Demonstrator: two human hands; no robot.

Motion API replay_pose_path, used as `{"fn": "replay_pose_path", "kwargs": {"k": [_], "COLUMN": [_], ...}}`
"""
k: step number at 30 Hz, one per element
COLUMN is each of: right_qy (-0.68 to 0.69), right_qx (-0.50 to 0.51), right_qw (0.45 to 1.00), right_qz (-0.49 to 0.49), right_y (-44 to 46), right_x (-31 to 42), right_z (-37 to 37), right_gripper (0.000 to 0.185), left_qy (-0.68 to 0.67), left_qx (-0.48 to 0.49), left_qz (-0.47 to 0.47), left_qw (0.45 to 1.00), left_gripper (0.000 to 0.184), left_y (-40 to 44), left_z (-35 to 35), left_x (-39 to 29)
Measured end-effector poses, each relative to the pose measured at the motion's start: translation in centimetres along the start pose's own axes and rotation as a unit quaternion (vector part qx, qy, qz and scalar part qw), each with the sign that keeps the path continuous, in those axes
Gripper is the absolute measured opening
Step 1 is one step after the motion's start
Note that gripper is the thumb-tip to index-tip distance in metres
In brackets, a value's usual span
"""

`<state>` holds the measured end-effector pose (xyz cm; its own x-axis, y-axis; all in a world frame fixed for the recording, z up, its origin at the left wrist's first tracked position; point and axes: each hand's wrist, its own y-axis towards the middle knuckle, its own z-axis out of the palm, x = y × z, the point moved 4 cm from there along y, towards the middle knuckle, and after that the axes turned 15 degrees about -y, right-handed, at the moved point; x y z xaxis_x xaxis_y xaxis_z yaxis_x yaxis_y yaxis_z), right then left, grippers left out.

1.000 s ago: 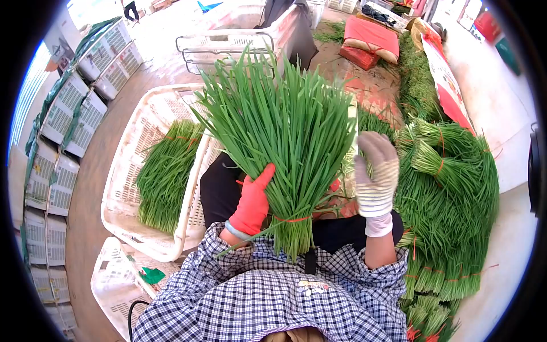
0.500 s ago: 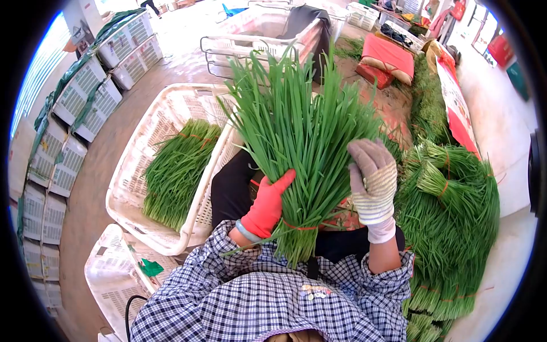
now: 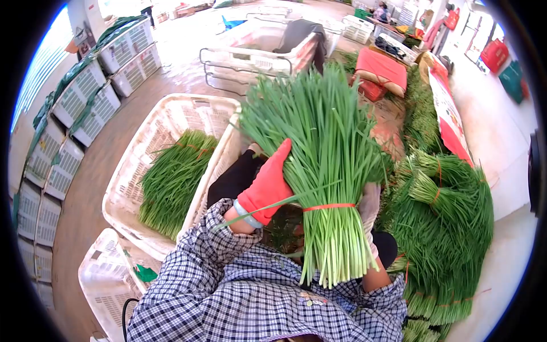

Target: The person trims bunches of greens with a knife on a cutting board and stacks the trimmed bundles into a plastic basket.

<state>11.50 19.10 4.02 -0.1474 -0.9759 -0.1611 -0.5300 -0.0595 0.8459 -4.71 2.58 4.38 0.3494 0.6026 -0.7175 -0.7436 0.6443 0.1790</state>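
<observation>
A large bunch of garlic chives (image 3: 327,148) is up in front of my chest, its leafy tips pointing away and pale cut ends towards me. A red band (image 3: 329,207) ties it near the stalk ends. My left hand (image 3: 266,191), in a red glove, grips the bunch from the left, thumb along the leaves. My right hand (image 3: 370,208), in a pale striped glove, holds the right side from beneath; its fingers are hidden behind the stalks. One stray leaf (image 3: 279,203) sticks out across my left glove.
At my left, a white plastic crate (image 3: 122,165) contains tied chives (image 3: 179,176). Another white crate (image 3: 99,273) stands nearer. More chives (image 3: 450,228) are heaped at my right. Ahead are a larger white crate (image 3: 250,60) and a red cushion (image 3: 380,69). Stacked crates (image 3: 85,94) line the left side.
My right hand has gone from beside the leaves, fingers apart, to the underside of the bunch. The bunch has tilted, its stalk ends now facing me more and slightly to the right.
</observation>
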Motion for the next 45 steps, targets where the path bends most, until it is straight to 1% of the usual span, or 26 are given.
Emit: {"fn": "replay_pose_path", "kwargs": {"k": [1, 3, 5, 8, 9, 11, 12, 13, 15, 17, 18, 19, 21, 23, 25, 26, 27, 29, 30, 33, 35, 37, 39, 41, 43, 45], "right_qy": [-0.004, -0.003, 0.044, 0.169, 0.210, 0.249, 0.351, 0.450, 0.515, 0.563, 0.572, 0.575, 0.546, 0.563, 0.588, 0.610, 0.669, 0.628, 0.627, 0.569, 0.539, 0.411, 0.241, 0.197, 0.061, 0.007], "right_qx": [-0.061, -0.127, -0.105, -0.037, -0.021, -0.009, -0.007, -0.005, 0.020, 0.068, 0.092, 0.094, 0.133, 0.126, 0.101, 0.104, 0.069, 0.062, 0.065, 0.025, 0.109, 0.183, -0.072, -0.143, -0.160, -0.117], "right_qw": [0.998, 0.992, 0.990, 0.960, 0.942, 0.915, 0.878, 0.832, 0.777, 0.713, 0.707, 0.704, 0.732, 0.730, 0.727, 0.702, 0.638, 0.665, 0.665, 0.673, 0.669, 0.717, 0.780, 0.853, 0.961, 0.989], "right_qz": [0.007, 0.028, 0.084, 0.219, 0.262, 0.318, 0.326, 0.325, 0.360, 0.413, 0.406, 0.407, 0.385, 0.366, 0.340, 0.353, 0.375, 0.398, 0.400, 0.472, 0.500, 0.532, 0.573, 0.461, 0.217, 0.092], "right_y": [0.4, 1.0, 2.8, 9.7, 11.6, 13.9, 14.5, 14.7, 13.7, 13.1, 12.9, 13.2, 14.3, 14.2, 13.9, 13.3, 12.2, 8.5, 8.5, 7.8, 3.7, -3.0, -7.5, 1.2, 10.4, 15.5], "right_x": [-0.4, -1.3, -2.0, -2.2, -2.7, -4.0, -4.5, -4.8, -5.0, -4.6, -4.2, -3.6, -1.7, -0.3, 0.6, 0.0, -0.6, -4.4, -4.5, -5.0, -6.6, -10.7, -16.3, -12.5, -5.1, -1.2], "right_z": [-0.2, -0.5, -1.4, -3.9, -4.4, -4.4, -3.7, -2.6, -1.2, 0.1, 0.4, 0.3, 0.0, 0.5, 1.1, 1.6, 2.1, 7.1, 6.5, 4.4, 6.4, 9.2, 9.8, 1.3, -6.7, -9.9], "right_gripper": [0.022, 0.024, 0.035, 0.079, 0.094, 0.097, 0.093, 0.089, 0.083, 0.082, 0.082, 0.082, 0.086, 0.089, 0.094, 0.084, 0.068, 0.046, 0.046, 0.026, 0.040, 0.051, 0.060, 0.061, 0.060, 0.052], "left_qy": [-0.137, -0.395, -0.365, -0.124, -0.128, -0.089, 0.269, 0.590, 0.457, 0.309, 0.258, 0.261, 0.103, 0.193, 0.124, 0.051, 0.051, 0.058, 0.057, 0.082, 0.092, 0.110, 0.124, 0.146, 0.211, 0.247], "left_qx": [0.035, 0.054, 0.053, 0.110, 0.169, 0.228, 0.232, 0.201, 0.033, -0.008, 0.013, 0.009, 0.175, 0.228, 0.195, 0.167, 0.167, 0.169, 0.166, 0.154, 0.142, 0.131, 0.098, 0.101, 0.095, 0.090], "left_qz": [-0.059, -0.200, -0.254, -0.224, -0.228, -0.280, -0.200, -0.083, 0.014, 0.183, 0.199, 0.197, 0.076, 0.026, 0.018, 0.004, 0.003, 0.043, 0.041, 0.061, 0.060, 0.075, 0.077, 0.095, 0.118, 0.121], "left_qw": [0.988, 0.895, 0.894, 0.960, 0.950, 0.928, 0.913, 0.778, 0.889, 0.933, 0.945, 0.945, 0.976, 0.954, 0.973, 0.985, 0.985, 0.983, 0.984, 0.983, 0.984, 0.982, 0.984, 0.980, 0.966, 0.957], "left_gripper": [0.045, 0.049, 0.051, 0.054, 0.055, 0.050, 0.049, 0.049, 0.055, 0.060, 0.066, 0.066, 0.079, 0.089, 0.091, 0.093, 0.093, 0.090, 0.090, 0.089, 0.088, 0.089, 0.093, 0.096, 0.102, 0.105], "left_y": [0.1, 0.1, -0.3, -1.8, -1.2, -0.3, 0.3, 1.2, 2.3, 3.2, 2.7, 3.1, 3.9, 3.6, 3.5, 3.3, 3.2, 3.3, 3.3, 3.4, 3.5, 3.5, 3.2, 3.7, 3.7, 3.7], "left_z": [1.2, 3.6, 5.4, 8.0, 7.0, 5.4, 4.2, 3.3, 1.5, 2.5, 3.1, 3.7, 5.3, 7.9, 8.3, 8.2, 8.0, 7.7, 7.5, 6.5, 5.7, 5.4, 5.9, 5.7, 6.0, 6.4], "left_x": [0.0, 0.0, -0.9, -3.3, -2.6, -4.1, -5.2, -6.9, -9.7, -12.3, -12.6, -11.7, -8.7, -5.9, -5.3, -5.1, -4.8, -4.2, -3.9, -3.9, -4.3, -5.0, -5.6, -5.2, -4.9, -4.4]}}
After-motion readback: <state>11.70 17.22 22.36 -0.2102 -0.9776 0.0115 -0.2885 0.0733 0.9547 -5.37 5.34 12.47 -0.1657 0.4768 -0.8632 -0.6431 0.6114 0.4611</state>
